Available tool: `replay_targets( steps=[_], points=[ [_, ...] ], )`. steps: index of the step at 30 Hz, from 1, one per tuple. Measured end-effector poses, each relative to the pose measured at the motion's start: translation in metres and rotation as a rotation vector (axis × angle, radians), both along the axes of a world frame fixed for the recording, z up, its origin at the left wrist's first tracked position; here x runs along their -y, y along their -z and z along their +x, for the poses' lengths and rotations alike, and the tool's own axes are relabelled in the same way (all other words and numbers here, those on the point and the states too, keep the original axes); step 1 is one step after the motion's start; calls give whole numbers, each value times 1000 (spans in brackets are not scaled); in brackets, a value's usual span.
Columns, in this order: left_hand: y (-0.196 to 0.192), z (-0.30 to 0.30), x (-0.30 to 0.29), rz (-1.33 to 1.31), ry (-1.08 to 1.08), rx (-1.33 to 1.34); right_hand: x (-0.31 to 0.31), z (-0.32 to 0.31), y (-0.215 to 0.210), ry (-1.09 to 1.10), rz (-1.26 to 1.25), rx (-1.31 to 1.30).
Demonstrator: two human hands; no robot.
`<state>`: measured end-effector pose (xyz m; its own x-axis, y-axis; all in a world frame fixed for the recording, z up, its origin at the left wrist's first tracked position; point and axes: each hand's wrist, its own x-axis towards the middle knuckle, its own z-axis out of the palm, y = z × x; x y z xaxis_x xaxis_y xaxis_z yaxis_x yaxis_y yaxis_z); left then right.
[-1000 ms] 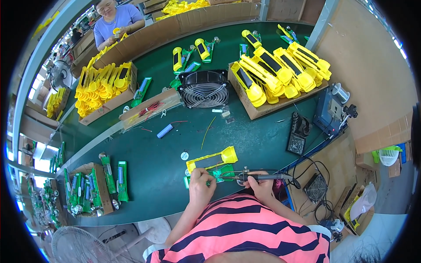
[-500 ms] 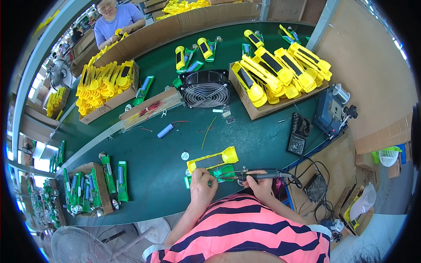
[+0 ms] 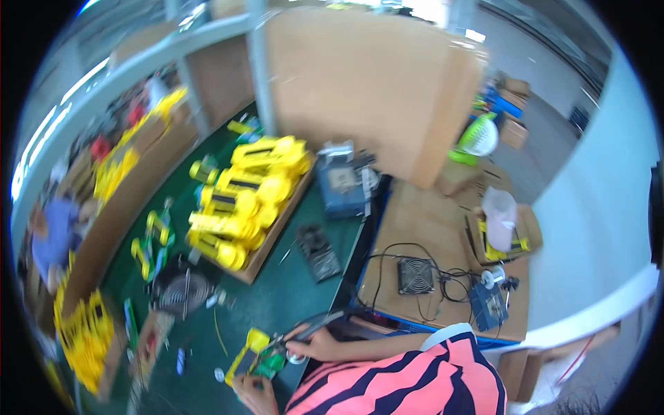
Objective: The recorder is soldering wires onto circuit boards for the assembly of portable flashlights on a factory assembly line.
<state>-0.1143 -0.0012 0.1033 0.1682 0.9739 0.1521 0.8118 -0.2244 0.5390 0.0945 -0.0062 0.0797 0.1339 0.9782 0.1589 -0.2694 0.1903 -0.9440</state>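
Observation:
My right hand [image 3: 317, 344] is closed round a soldering iron [image 3: 297, 336], whose tip points down-left over a green casing [image 3: 272, 366]. Against that green casing lies a yellow casing [image 3: 256, 342] with a long dark panel, at the table's near edge. My left hand [image 3: 254, 393] is closed on the near end of the green casing. Motion blur hides the fingertips and any wire there. A small white disc [image 3: 219, 374] lies left of the yellow casing. Beyond it is a blue cylindrical cell [image 3: 180, 361].
A carton of yellow casings [image 3: 256, 266] stands on the green table, near a black fan [image 3: 183, 289], an iron stand [image 3: 319, 253] and a blue soldering station [image 3: 342, 187]. Another yellow-filled carton [image 3: 104, 387] is at left. Cables and a small fan [image 3: 416, 276] lie on cardboard at right.
The view has swung to the right, so the hands and table now appear lower left and more of the right side shows. Both hands keep their holds on the iron and green casing.

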Motion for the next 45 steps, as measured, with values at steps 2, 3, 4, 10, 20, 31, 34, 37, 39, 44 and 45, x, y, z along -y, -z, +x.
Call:
replay_targets(
  steps=[2, 3, 4, 10, 20, 31, 34, 37, 39, 44, 45],
  points=[
    [10, -1, -5, 19, 48, -1, 4, 3, 2, 48, 25, 69],
    [14, 1, -6, 54, 99, 21, 8, 4, -5, 31, -102, 0],
    [16, 1, -6, 90, 136, 44, 12, 6, -12, 56, -52, 2],
    [35, -6, -9, 228, 209, 148, 17, 6, -3, 162, 99, 15],
    [12, -64, -59, 1774, 968, -179, 19, 3, 8, 82, 63, -29],
    [2, 2, 40, 639, 148, -112, 20, 20, 0, -77, -58, 79],
    [3, 10, 33, 500, 109, 127, 21, 22, -2, -90, -72, 63],
    [2, 12, 30, 410, 114, 149, 19, 24, -3, -109, -82, 59],
    [-2, 16, 30, 347, 138, -11, 17, 25, -6, -122, -94, 52],
    [-6, 18, 26, 318, 132, -80, 14, 22, -5, -111, -85, 81],
    [-7, 18, 25, 306, 140, -91, 13, 22, -3, -115, -72, 100]
  ],
)
